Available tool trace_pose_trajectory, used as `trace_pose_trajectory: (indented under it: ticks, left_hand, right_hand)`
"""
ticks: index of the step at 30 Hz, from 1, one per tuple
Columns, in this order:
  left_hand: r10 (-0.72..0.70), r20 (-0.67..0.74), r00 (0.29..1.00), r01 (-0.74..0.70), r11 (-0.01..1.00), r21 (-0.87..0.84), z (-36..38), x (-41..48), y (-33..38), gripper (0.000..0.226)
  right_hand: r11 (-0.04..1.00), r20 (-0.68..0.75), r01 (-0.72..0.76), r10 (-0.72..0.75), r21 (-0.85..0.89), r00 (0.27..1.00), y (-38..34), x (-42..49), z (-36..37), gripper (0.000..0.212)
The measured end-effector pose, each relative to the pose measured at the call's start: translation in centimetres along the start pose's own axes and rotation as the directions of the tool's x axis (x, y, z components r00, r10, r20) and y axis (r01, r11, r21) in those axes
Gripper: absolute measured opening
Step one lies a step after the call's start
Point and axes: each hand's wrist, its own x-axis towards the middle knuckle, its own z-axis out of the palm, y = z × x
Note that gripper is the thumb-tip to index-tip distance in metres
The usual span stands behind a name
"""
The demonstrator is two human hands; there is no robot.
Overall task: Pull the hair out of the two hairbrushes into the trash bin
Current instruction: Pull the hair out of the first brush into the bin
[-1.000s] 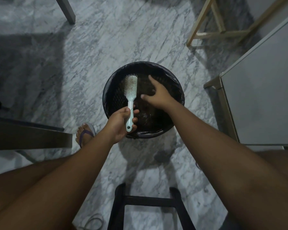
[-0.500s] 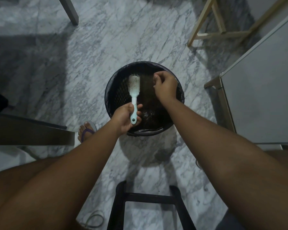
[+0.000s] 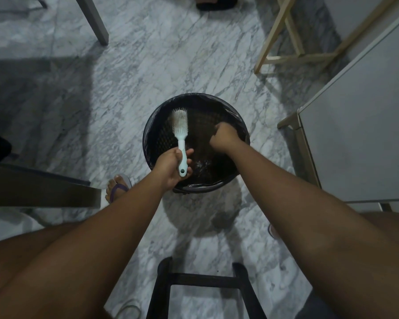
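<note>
Hairbrush [image 3: 180, 125], pale mint plastic, one item: held over the open mouth of the trash bin [image 3: 241, 155], bristle head pointing away from the person, handle toward them. Bristles carry a greyish tangle of hair. Second hairbrush of the task: not in view.

Left hand [image 3: 173, 166]: fingers wrapped tight around the hairbrush handle, near its lower end, above the bin's near rim.

Right hand [image 3: 224, 137]: inside the bin's opening, to the right of the brush head and apart from it, fingers curled downward in a loose fist; whether it pinches any hair cannot be told.

Trash bin: round, dark, lined with a black bag, standing on the marble floor [image 3: 148, 65]; dark contents at the bottom, indistinct.

Foot in a purple-strapped sandal [image 3: 118, 187]: on the floor, just left of the bin.

Black stool frame [image 3: 203, 277]: nearest the person, between the arms.
</note>
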Motion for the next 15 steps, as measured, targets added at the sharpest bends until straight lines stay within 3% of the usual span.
trace_pose_trajectory:
  ticks: [2,5,7,15]
  left_hand:
    - [-0.010,0.046,0.999,0.009,1.000,0.008,-0.2,0.1,-0.1,0.028]
    - [-0.023,0.122,0.992,0.015,0.998,0.063,-0.6,-0.1,-0.3,0.032]
    - [-0.035,0.166,0.986,0.019,0.995,0.096,-0.8,-0.3,-0.4,0.031]
    - [-0.040,0.194,0.980,0.008,0.986,0.164,-1.3,0.0,-0.7,0.030]
  right_hand:
    - [0.998,0.025,0.046,-0.046,0.032,0.999,-0.1,-0.2,0.8,0.049]
    - [0.924,-0.104,0.116,-0.083,0.364,0.991,-0.9,0.3,1.7,0.053]
    - [0.868,-0.102,0.117,-0.077,0.482,0.992,-1.3,0.8,2.1,0.056]
    - [0.927,-0.279,0.268,-0.194,0.262,0.941,-1.2,1.3,1.7,0.023]
